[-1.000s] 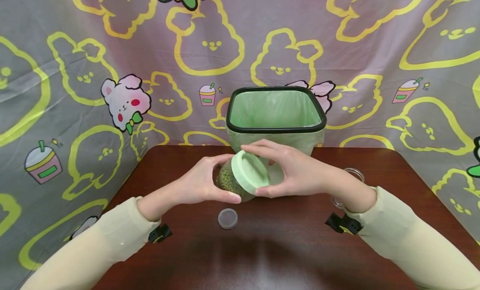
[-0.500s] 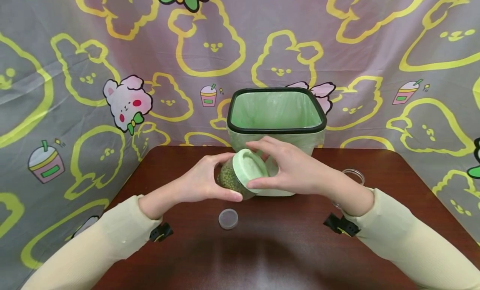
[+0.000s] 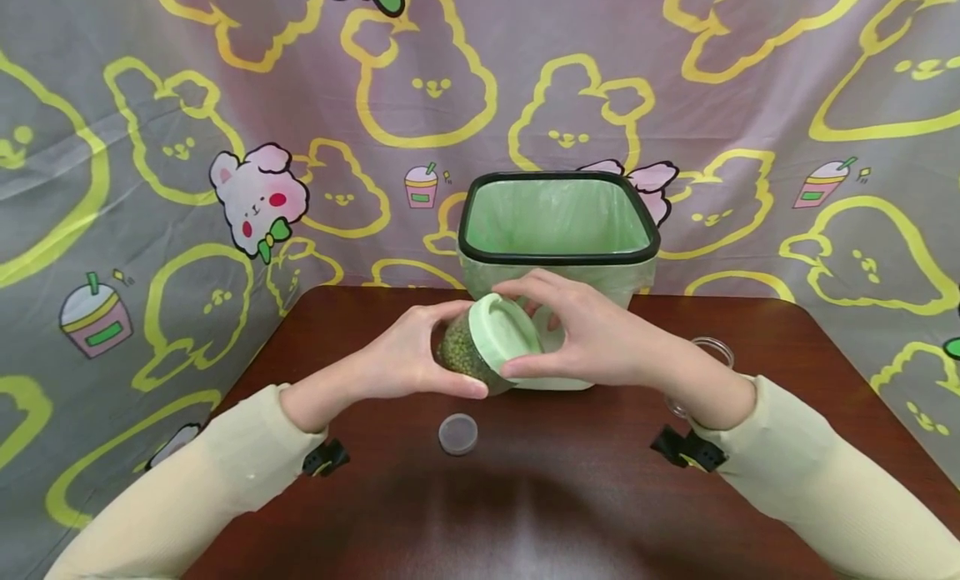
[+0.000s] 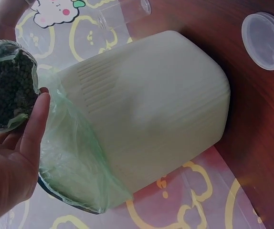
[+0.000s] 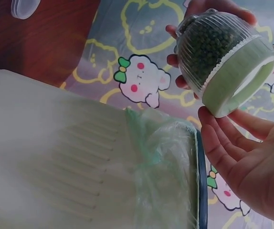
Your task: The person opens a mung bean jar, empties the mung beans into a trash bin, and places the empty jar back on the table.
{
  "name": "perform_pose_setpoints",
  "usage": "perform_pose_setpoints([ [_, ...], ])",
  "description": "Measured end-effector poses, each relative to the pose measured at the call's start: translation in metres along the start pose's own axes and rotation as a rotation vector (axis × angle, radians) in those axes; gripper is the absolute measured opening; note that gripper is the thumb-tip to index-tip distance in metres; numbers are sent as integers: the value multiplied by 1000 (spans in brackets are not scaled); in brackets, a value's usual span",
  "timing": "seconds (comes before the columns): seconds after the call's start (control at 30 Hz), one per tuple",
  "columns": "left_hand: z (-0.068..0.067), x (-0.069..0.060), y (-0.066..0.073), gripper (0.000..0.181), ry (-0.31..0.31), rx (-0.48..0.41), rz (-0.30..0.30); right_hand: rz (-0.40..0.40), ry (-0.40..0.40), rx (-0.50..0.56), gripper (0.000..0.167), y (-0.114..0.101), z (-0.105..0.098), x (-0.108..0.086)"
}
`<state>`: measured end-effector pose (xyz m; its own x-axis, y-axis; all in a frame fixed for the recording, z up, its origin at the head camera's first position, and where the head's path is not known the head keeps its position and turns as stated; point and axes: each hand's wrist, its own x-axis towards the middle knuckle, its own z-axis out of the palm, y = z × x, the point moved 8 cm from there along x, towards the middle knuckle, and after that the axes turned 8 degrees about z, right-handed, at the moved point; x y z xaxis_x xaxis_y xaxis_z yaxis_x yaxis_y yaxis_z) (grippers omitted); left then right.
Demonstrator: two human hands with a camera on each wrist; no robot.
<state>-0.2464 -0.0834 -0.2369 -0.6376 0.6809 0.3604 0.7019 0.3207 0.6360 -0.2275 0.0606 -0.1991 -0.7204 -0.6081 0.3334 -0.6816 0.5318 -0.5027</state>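
A ribbed clear jar (image 3: 459, 352) of small round green beans is held tilted above the table, its pale green screw lid (image 3: 506, 338) facing right and toward me. My left hand (image 3: 397, 355) grips the jar's body from the left, thumb along the lower side. My right hand (image 3: 592, 330) holds the lid by its rim between thumb and fingers, as the right wrist view shows with the lid (image 5: 237, 76) on the jar (image 5: 211, 45). From the left wrist, the beans show dark through the jar's base (image 4: 10, 90).
A pale bin (image 3: 555, 284) with a black rim and green liner stands behind the hands. A small translucent round cap (image 3: 457, 434) lies on the brown table (image 3: 360, 497). Behind my right forearm, a clear container (image 3: 712, 349) is partly hidden. Patterned cloth hangs around.
My right fingers have shifted on the lid's rim, the thumb sliding slightly left and up. The jar stays in my left hand at nearly the same spot.
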Motion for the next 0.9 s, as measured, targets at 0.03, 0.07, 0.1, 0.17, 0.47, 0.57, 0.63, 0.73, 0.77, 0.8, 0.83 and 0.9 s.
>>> perform_pose_setpoints([
  [0.03, 0, 0, 0, 72, -2, -1, -2, -1, -1, 0, 69, 0, 0, 0],
  [0.07, 0, 1, 0, 72, -4, -1, -3, -2, -1, 3, 69, 0, -1, 0],
  [0.1, 0, 1, 0, 72, -6, 0, -6, -4, -3, 5, 69, 0, -1, 0],
  [0.17, 0, 1, 1, 72, -12, 6, -11, -8, -8, 10, 69, 1, -1, -1],
  [0.47, 1, 0, 1, 74, -26, 27, -20, -77, -29, 26, 75, -3, -2, -2],
  [0.57, 2, 0, 0, 74, -26, 18, -20, -106, -43, 35, 78, -5, -2, -2],
  [0.63, 2, 0, 0, 74, -23, 15, -17, -123, -48, 37, 78, -6, -3, -2],
  [0.73, 1, 0, 0, 74, -15, 21, -11, -142, -56, 40, 79, -7, -3, -3],
  [0.77, 1, 0, 0, 73, -13, 25, -9, -145, -56, 40, 79, -7, -3, -3],
  [0.8, 1, 0, 0, 73, -11, 27, -7, -144, -56, 38, 78, -7, -3, -3],
  [0.83, 0, 0, 0, 72, -10, 29, -4, -139, -53, 35, 78, -8, -3, -3],
  [0.9, 0, 1, 0, 72, -8, 34, -3, -114, -43, 23, 74, -8, -4, -2],
])
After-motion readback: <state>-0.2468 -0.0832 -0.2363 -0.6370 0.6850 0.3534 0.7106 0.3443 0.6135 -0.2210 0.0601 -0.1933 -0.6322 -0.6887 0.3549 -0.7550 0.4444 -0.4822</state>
